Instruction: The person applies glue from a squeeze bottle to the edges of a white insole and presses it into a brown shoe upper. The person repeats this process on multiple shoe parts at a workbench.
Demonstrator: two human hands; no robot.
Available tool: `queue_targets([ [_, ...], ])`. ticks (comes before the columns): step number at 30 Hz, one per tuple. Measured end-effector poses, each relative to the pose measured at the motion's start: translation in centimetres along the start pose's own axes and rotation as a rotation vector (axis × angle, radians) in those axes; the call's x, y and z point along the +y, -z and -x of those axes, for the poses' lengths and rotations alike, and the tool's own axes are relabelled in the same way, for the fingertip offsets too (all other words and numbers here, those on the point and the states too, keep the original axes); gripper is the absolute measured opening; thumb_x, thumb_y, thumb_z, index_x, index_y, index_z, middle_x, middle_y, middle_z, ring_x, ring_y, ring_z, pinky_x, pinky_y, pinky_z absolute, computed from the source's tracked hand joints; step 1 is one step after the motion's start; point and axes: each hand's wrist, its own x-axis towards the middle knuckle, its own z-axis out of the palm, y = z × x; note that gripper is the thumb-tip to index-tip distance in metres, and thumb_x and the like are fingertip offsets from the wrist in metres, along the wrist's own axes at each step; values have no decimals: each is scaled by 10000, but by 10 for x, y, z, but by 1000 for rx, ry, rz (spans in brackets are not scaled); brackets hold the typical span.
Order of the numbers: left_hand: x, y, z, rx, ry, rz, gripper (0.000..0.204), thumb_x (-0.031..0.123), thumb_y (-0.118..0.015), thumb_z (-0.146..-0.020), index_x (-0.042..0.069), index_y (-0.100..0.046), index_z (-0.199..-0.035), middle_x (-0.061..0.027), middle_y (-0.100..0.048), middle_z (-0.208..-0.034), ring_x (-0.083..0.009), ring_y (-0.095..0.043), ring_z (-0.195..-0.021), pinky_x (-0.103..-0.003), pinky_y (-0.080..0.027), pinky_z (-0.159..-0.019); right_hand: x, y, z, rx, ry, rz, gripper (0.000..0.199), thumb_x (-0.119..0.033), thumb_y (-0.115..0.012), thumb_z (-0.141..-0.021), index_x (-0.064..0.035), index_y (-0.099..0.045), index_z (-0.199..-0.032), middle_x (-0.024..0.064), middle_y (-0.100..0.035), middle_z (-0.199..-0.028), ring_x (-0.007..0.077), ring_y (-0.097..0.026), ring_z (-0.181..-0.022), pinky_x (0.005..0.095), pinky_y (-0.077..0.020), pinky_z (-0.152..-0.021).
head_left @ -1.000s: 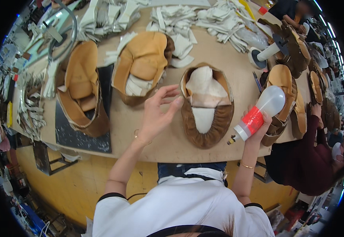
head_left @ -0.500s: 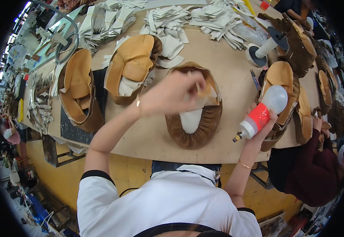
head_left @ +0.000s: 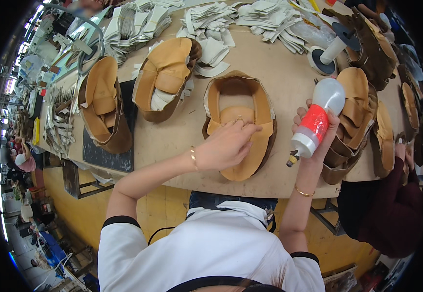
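Note:
In the middle of the table lies a brown leather shoe upper (head_left: 266, 100) with tan lining, its toe end toward me. My left hand (head_left: 226, 145) rests on the tan lining flap, which lies over the toe end. Its fingers are spread and partly bent, with nothing held that I can see. To the right, my right hand (head_left: 329, 130) is closed round a squeeze bottle (head_left: 313, 124). The bottle is translucent, with a red band and a white collar; its dark nozzle tips down toward me, above the table and apart from the upper.
Two more uppers (head_left: 100, 104) (head_left: 165, 75) stand at the left, one on a black board (head_left: 126, 126). Stacked uppers (head_left: 355, 104) stand right of the bottle, near a spool (head_left: 322, 59). White strips (head_left: 206, 24) are piled along the back. A co-worker's sleeve (head_left: 398, 194) is at far right.
The tan flap has come down over the toe end, covering the white piece seen there before. My left hand has moved lower, onto the flap. The bottle stays in my right hand, slightly more upright.

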Motion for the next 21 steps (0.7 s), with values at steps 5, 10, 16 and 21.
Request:
queue_targets([
  [5, 21, -43, 21, -402, -3, -320, 617, 361, -421, -925, 31, -240, -1414, -284, -98, -1472, -487, -41, -1357, -475, -220, -1090, -3, 3, 2, 49, 44, 7, 451, -375, -556, -806, 11, -481, -1028, 82, -446, -732, 158, -419, -582, 254, -371, -454],
  [10, 14, -25, 24, -328, 40, 493, 581, 359, -420, -946, -10, -285, -1373, -257, -319, -1388, -399, -314, -1281, -431, -328, -1027, -4, 9, 3, 121, 49, -1, 462, -391, -565, -799, 7, -487, -1019, 77, -443, -723, 153, -415, -568, 251, -367, -452],
  [16, 17, 29, 2, -284, 68, 632, 352, 224, -480, -923, -10, -514, -1184, -161, -564, -1152, -277, -542, -1068, -365, -402, -945, -4, 14, 4, 278, 38, 64, 491, -416, -578, -780, 0, -493, -1026, 76, -457, -716, 156, -432, -554, 256, -379, -448],
  [21, -19, 62, -26, 152, -16, -222, 281, 219, -555, -866, 34, -597, -1074, -224, -423, -1322, -362, -368, -1261, -464, -337, -1016, -13, 32, 14, 167, -203, 83, 524, -418, -587, -751, -20, -491, -1077, 105, -511, -736, 201, -512, -562, 287, -452, -458],
])
